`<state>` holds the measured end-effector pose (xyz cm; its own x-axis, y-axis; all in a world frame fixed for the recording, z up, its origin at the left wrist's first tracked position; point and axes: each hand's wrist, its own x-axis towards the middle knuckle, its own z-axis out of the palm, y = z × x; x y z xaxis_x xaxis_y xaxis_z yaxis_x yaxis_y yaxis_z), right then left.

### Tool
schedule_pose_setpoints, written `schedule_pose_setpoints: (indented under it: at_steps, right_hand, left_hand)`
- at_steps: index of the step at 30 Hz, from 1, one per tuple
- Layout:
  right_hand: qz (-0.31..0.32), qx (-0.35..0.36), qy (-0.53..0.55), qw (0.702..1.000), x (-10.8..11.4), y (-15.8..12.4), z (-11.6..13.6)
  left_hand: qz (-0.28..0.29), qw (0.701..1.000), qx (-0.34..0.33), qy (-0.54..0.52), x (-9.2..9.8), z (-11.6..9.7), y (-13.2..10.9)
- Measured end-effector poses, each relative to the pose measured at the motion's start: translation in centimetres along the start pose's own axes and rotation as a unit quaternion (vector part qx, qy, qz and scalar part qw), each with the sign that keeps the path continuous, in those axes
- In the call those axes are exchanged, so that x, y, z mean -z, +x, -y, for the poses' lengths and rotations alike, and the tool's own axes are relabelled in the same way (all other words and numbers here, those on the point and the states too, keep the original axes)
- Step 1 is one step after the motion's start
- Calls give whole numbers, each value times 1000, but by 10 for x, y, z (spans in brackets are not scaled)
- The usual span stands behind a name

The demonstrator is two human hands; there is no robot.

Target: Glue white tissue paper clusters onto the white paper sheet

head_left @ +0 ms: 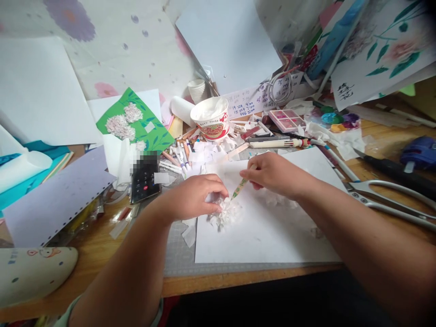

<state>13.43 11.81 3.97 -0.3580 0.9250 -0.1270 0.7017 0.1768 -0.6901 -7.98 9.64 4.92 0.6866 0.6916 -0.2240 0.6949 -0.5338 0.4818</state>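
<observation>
A ruffled white paper flower (226, 215) sits on a large white sheet of paper (265, 240). At its upper left edge, my left hand (194, 195) is closed, thumb and forefinger gripping the petals. My right hand (272, 175) holds a slim pen (241, 187) with a green-patterned barrel, tilted so its tip touches the top of the flower. More crumpled white paper (277, 200) lies on the sheet below my right hand, partly hidden by it.
A paper tub (210, 119) stands behind, among scattered markers (184, 152) and paper scraps. A phone (146, 179) and a green card with paper flowers (150, 129) are at left. Scissors (391, 193) lie right, near a paint-stained tissue (340, 129). A pale cylinder (37, 274) lies front left.
</observation>
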Motion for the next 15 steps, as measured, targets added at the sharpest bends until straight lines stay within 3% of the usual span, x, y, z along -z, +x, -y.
schedule_pose_setpoints:
  at_steps: [3, 7, 12, 15]
  right_hand:
    - [-77, 8, 46, 996, 17, -14, -2]
    - [-133, 15, 104, 985, 28, -36, -14]
    - [-236, 12, 189, 953, 22, -53, -34]
    - [-257, 10, 246, 935, 14, -56, -39]
  left_hand:
    - [-10, 999, 26, -30, 3, 0, -2]
    - [-43, 998, 40, -33, 2, -2, -1]
    - [-28, 999, -15, 8, -5, -9, 4]
    - [-29, 999, -28, 18, -9, -12, 5]
